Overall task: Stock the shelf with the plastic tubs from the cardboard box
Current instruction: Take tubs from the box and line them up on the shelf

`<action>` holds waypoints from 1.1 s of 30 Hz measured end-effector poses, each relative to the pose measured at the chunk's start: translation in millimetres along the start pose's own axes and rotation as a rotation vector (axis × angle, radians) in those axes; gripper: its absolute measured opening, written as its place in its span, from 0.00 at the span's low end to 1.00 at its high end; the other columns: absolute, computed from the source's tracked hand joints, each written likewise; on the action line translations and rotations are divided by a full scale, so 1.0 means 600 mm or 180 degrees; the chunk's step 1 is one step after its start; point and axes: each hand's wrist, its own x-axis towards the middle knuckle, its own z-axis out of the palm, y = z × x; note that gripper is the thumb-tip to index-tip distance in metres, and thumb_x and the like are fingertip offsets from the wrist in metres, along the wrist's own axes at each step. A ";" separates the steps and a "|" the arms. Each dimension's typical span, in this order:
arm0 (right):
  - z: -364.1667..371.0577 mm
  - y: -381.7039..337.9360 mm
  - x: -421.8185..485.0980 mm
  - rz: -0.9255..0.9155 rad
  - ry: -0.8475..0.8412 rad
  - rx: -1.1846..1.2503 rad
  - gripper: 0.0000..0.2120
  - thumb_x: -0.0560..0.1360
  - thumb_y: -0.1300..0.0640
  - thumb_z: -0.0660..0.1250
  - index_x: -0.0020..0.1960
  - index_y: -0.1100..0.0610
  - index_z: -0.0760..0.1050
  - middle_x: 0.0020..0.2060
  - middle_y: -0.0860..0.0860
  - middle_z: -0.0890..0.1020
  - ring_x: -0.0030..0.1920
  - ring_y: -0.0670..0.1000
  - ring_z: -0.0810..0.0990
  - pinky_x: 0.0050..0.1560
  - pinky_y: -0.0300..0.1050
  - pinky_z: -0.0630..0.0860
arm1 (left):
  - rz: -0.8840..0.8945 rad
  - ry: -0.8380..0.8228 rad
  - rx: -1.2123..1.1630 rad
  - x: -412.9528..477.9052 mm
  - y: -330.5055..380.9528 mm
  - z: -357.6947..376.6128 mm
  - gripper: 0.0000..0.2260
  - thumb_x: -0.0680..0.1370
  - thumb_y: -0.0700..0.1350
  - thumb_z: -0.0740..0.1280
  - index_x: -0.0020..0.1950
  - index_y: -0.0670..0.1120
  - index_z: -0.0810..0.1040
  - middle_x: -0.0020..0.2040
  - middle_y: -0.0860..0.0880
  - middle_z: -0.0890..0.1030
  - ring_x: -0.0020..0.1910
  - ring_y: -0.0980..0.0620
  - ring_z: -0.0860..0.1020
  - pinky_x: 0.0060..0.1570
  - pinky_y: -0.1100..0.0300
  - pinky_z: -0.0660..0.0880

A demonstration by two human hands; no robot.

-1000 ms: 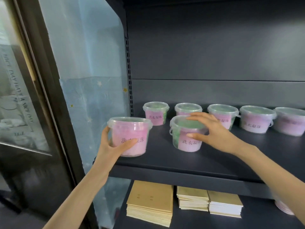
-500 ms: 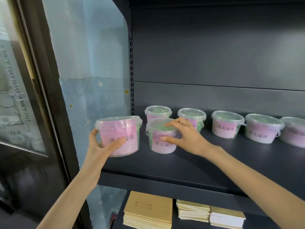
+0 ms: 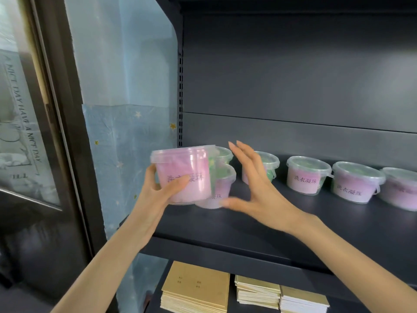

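Head view: left hand around pink tub.

Black Chinese characters 洗衣凝珠 are printed on the pink side of a clear lidded plastic tub and its neighbouring tub. White lettering on the dark-framed glass door reads "A NICE DAY".

The held pink tub hides most of two tubs behind; the rightmost tub is cut off.
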 end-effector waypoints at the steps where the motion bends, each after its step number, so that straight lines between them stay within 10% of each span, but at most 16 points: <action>1: -0.006 -0.007 -0.007 -0.0189 -0.0068 -0.0270 0.48 0.66 0.40 0.71 0.73 0.38 0.42 0.73 0.38 0.44 0.72 0.34 0.44 0.66 0.28 0.51 | -0.0004 -0.0119 0.0032 0.000 0.001 0.012 0.46 0.53 0.58 0.79 0.68 0.53 0.65 0.56 0.54 0.80 0.56 0.54 0.79 0.60 0.48 0.73; 4: -0.021 -0.016 -0.022 -0.0695 0.0084 -0.0928 0.50 0.66 0.42 0.72 0.74 0.43 0.40 0.74 0.44 0.46 0.74 0.41 0.47 0.71 0.37 0.55 | -0.0017 -0.0465 0.0115 -0.001 -0.001 0.045 0.50 0.51 0.62 0.79 0.69 0.53 0.64 0.60 0.51 0.78 0.59 0.51 0.77 0.58 0.46 0.74; 13: -0.079 0.010 -0.065 -0.0313 0.0305 -0.0986 0.47 0.62 0.51 0.75 0.71 0.40 0.48 0.63 0.33 0.55 0.65 0.33 0.58 0.59 0.23 0.61 | -0.0336 -0.1290 0.0361 -0.001 0.003 0.082 0.38 0.63 0.61 0.75 0.68 0.58 0.61 0.58 0.58 0.79 0.58 0.56 0.78 0.53 0.57 0.78; 20: -0.121 0.087 -0.110 0.0256 0.0570 -0.1134 0.45 0.61 0.53 0.78 0.68 0.42 0.54 0.63 0.35 0.59 0.64 0.34 0.60 0.61 0.26 0.61 | 0.0915 -0.0339 0.1981 0.043 -0.032 0.044 0.17 0.76 0.45 0.67 0.62 0.57 0.70 0.58 0.60 0.77 0.57 0.64 0.74 0.56 0.64 0.69; 23: -0.112 0.118 -0.125 0.0543 0.0424 -0.0899 0.43 0.63 0.53 0.77 0.69 0.44 0.54 0.64 0.41 0.62 0.66 0.38 0.61 0.63 0.32 0.63 | 0.1553 -0.0579 0.3280 0.076 -0.057 0.038 0.21 0.75 0.53 0.64 0.67 0.49 0.69 0.63 0.54 0.73 0.62 0.57 0.68 0.61 0.56 0.66; 28: -0.101 0.125 -0.116 0.0534 0.0315 -0.0744 0.44 0.64 0.50 0.77 0.65 0.36 0.49 0.63 0.38 0.59 0.65 0.35 0.58 0.60 0.20 0.57 | 0.1543 -0.0804 0.4281 0.104 -0.082 0.030 0.27 0.74 0.62 0.47 0.68 0.54 0.69 0.65 0.55 0.72 0.65 0.50 0.69 0.66 0.48 0.64; 33: -0.071 0.145 -0.100 0.0233 0.0035 -0.1240 0.43 0.65 0.50 0.76 0.66 0.41 0.49 0.67 0.43 0.56 0.70 0.37 0.51 0.64 0.25 0.55 | 0.1549 -0.0617 0.4305 0.108 -0.070 0.027 0.17 0.79 0.55 0.59 0.67 0.56 0.71 0.65 0.58 0.72 0.65 0.54 0.68 0.55 0.57 0.68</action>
